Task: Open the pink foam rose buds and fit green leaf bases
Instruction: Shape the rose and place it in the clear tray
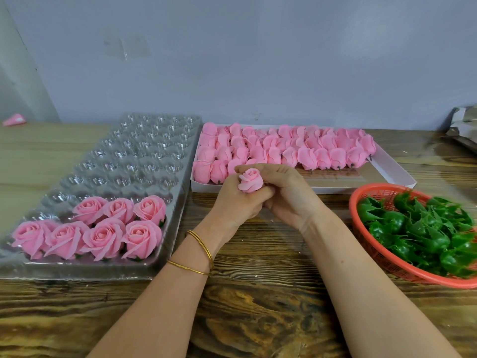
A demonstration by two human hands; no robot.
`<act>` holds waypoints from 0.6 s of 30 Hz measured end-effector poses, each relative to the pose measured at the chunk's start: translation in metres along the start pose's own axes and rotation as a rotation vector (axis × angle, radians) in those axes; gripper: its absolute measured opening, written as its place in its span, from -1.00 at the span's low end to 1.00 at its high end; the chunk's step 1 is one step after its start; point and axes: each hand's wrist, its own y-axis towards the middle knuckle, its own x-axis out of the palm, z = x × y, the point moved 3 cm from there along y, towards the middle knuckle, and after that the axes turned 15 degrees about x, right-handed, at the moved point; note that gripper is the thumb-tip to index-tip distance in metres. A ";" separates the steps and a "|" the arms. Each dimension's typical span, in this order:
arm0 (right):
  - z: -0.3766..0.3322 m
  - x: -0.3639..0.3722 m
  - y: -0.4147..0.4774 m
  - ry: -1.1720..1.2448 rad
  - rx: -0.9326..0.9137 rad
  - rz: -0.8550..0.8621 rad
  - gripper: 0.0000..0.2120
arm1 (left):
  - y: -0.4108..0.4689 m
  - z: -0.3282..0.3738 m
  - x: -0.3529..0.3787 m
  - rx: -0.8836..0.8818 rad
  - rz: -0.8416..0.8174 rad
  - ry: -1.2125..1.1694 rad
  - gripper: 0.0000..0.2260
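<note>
Bud: rose bud [249,180] upright, tip up.
Hands: left hand [238,202] and right hand [286,195] both curl round it.
Beyond hands: box of buds [392,171].
Right of hands: basket [371,251] of leaf bases [418,228].
Left of hands: tray [144,151], opened roses [103,226].

Both bare forearms slant in from the bottom edge and meet at the frame's centre. The left hand [236,202], fingers curled, grips a bud [249,181] from below. The right hand [286,195] curls round it from the right, fingers arched over the top, the two hands touching.
</note>
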 end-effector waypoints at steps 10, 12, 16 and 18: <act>0.000 -0.004 0.003 0.053 0.010 0.046 -0.79 | -0.001 0.003 0.003 0.040 -0.070 0.023 -0.74; 0.000 -0.005 0.003 0.062 0.019 0.058 -0.80 | -0.001 0.003 0.004 0.052 -0.101 0.024 -0.73; 0.002 -0.006 0.004 0.088 0.022 0.092 -0.78 | -0.002 -0.001 0.005 0.029 -0.128 -0.001 -0.73; 0.002 -0.007 0.004 0.084 0.021 0.123 -0.75 | -0.003 -0.002 0.004 0.016 -0.139 0.003 -0.76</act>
